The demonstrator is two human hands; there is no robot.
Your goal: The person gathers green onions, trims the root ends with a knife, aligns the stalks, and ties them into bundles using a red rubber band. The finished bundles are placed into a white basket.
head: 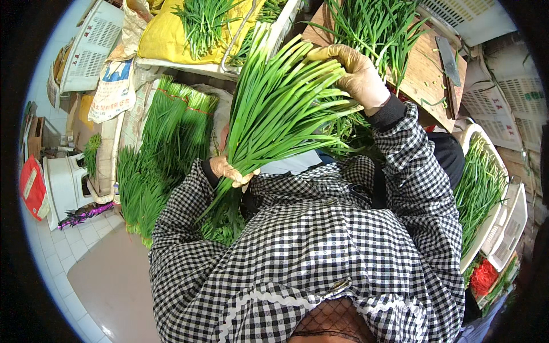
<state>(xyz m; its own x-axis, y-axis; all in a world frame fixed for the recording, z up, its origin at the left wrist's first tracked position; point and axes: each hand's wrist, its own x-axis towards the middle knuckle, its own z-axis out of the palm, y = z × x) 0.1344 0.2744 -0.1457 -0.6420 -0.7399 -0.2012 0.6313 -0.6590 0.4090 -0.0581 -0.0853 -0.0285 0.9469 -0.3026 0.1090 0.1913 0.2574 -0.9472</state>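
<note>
My left hand (231,170), in a thin glove, grips the leafy part of a bunch of garlic chives (274,107). The pale stem ends fan out upward and to the right, with some leaf tips hanging below the fist. At the fan's upper right, my right hand (354,75), also gloved, touches the stem ends with bent fingers. Stems partly hide its fingertips, so its grip is unclear. Left of the held bunch lie tied chive bundles (176,115) with red bands. Loose greens (347,128) show beneath the raised stems.
A wooden board (422,64) at the upper right bears more chives (381,30) and a cleaver (448,60). Chives fill a white basket (465,253) at right, near red ties (484,276). A yellow sack (163,38) lies ahead; a white stool (64,184) stands left.
</note>
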